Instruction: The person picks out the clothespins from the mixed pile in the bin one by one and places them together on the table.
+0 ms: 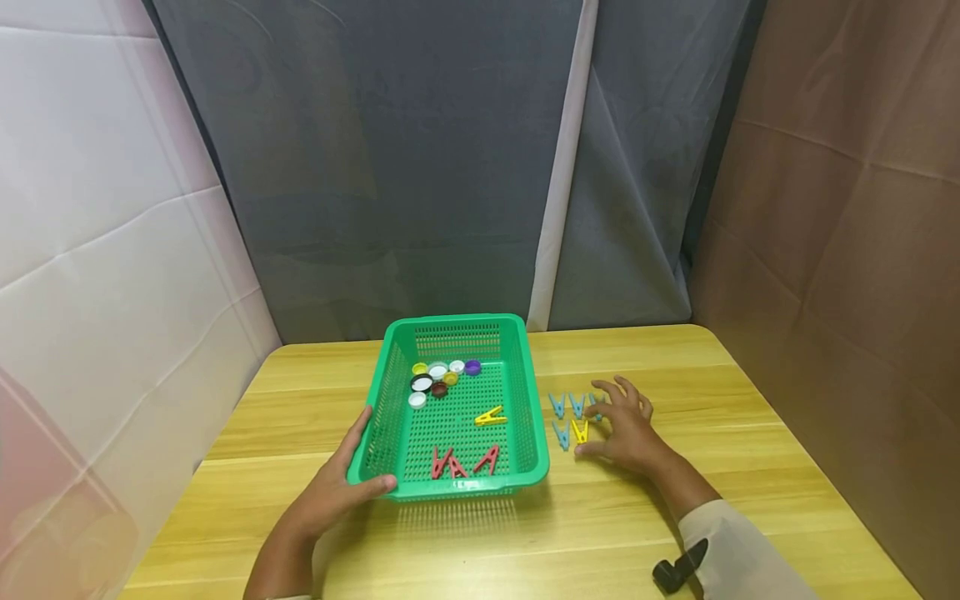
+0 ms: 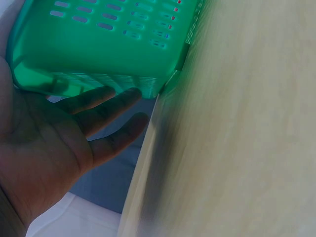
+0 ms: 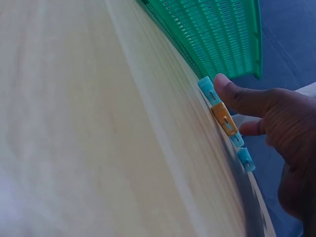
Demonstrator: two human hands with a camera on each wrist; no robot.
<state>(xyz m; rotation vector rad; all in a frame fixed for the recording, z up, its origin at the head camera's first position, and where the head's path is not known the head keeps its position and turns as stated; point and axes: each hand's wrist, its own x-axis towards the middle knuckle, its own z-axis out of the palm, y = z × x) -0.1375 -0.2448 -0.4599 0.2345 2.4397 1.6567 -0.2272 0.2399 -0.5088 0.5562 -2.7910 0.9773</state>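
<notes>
A green plastic basket [image 1: 531,400] stands on the table with its near left corner in the grip of my left hand [image 1: 337,487]. The thumb lies over the front rim, and the fingers run along the outside of the left wall. Several blue clothespins [image 1: 561,436] and one yellow clothespin [image 1: 580,432] lie in two short rows right of the basket. Over them hovers my right hand [image 1: 626,429], fingers spread and bent, thumb close to the yellow one. Inside the basket are three red clothespins [image 1: 487,459] and another yellow clothespin [image 1: 491,417].
Several bottle caps, among them a purple cap [image 1: 472,367] and a white cap [image 1: 417,401], sit in the far left part of the basket. The wooden table [image 1: 645,542] is bounded by a grey curtain [image 1: 450,167] behind and cloth walls on both sides.
</notes>
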